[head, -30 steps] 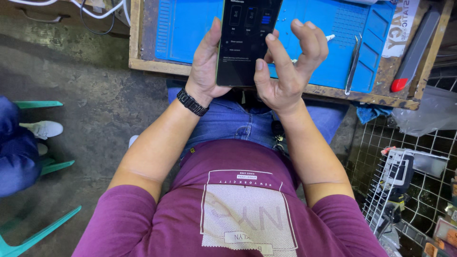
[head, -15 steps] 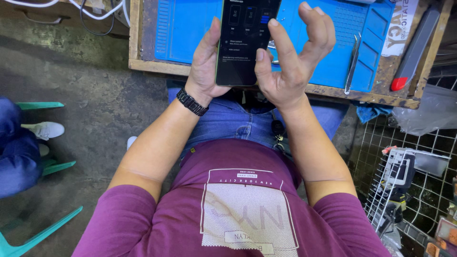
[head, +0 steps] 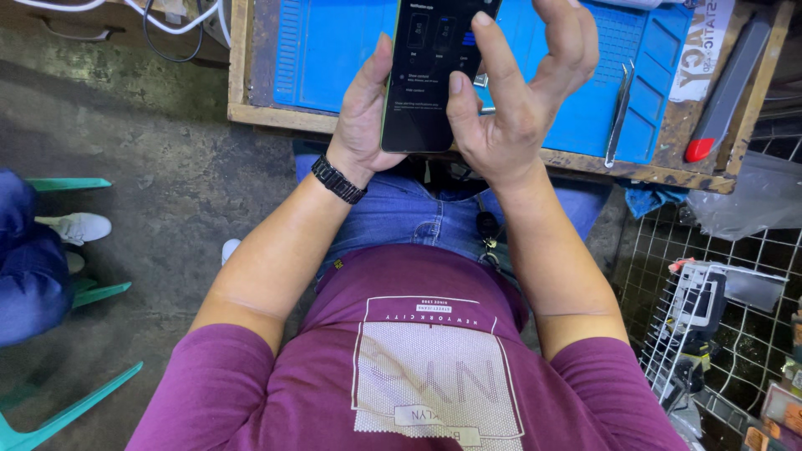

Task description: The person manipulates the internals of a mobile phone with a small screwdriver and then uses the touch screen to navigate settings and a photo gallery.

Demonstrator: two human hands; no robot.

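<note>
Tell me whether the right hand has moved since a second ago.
Yes. The right hand has lifted its fingers up and toward the far edge of the blue mat; the phone stays put.

Grey concrete floor, wooden bench w/ blue mat.

The person wears a short-sleeved maroon T-shirt with a pale dotted rectangular print and lettering on the chest, over blue denim jeans. A black link-band wristwatch circles the left wrist; both forearms are bare.
</note>
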